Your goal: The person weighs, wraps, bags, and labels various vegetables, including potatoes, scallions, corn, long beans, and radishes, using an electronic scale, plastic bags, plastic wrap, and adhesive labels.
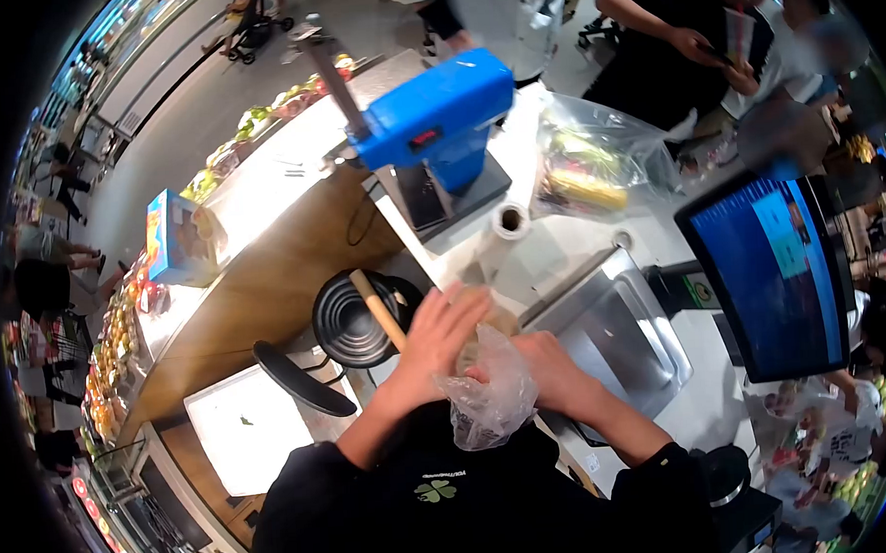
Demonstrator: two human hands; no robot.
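Observation:
A crumpled clear plastic bag hangs between my two hands, close to my chest. My left hand is on the bag's left side with its fingers stretched out and apart. On the other side, my right hand is at the bag's upper right edge, its fingers largely hidden behind the plastic. What the bag contains is too blurred to make out. Just beyond my hands stands a white roll on the counter. A wooden handle lies across a black round pan left of my left hand.
A blue device stands ahead, beside a clear bag of yellow produce. A metal scale tray and a monitor are at right. A white board and a blue box are at left. A person stands across the counter.

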